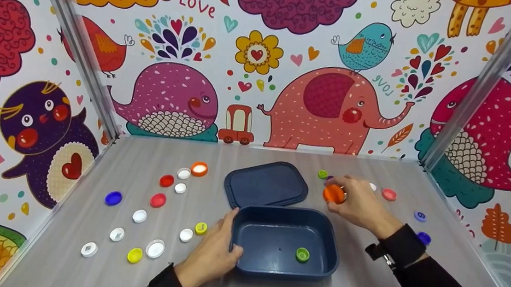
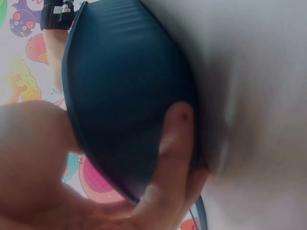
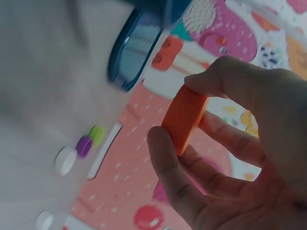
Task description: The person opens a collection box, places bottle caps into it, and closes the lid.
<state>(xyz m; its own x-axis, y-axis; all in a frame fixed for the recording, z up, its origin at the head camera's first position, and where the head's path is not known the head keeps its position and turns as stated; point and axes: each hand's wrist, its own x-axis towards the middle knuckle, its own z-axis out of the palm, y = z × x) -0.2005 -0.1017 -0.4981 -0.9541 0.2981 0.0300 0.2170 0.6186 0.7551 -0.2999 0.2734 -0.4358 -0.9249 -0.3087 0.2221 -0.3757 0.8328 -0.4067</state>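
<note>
A dark blue plastic box (image 1: 281, 268) stands without its lid on the table, a green bottle cap (image 1: 302, 254) lying inside. My left hand (image 1: 214, 246) holds the box's left wall; in the left wrist view its fingers (image 2: 175, 143) lie against the outer side, with the thumb by the rim. Beyond the box's far right corner, my right hand (image 1: 361, 203) pinches an orange bottle cap (image 1: 334, 194). The right wrist view shows this orange cap (image 3: 184, 119) gripped at its edge between thumb and fingers, raised off the table.
Behind the box lies its dark blue lid (image 1: 266, 184). Several loose caps are scattered at left, among them a blue cap (image 1: 113, 198) and an orange-and-white cap (image 1: 199, 168). Toward the right are a lime cap (image 1: 322, 174), a pink cap (image 1: 389, 194) and a blue cap (image 1: 424, 238). Patterned walls surround the table.
</note>
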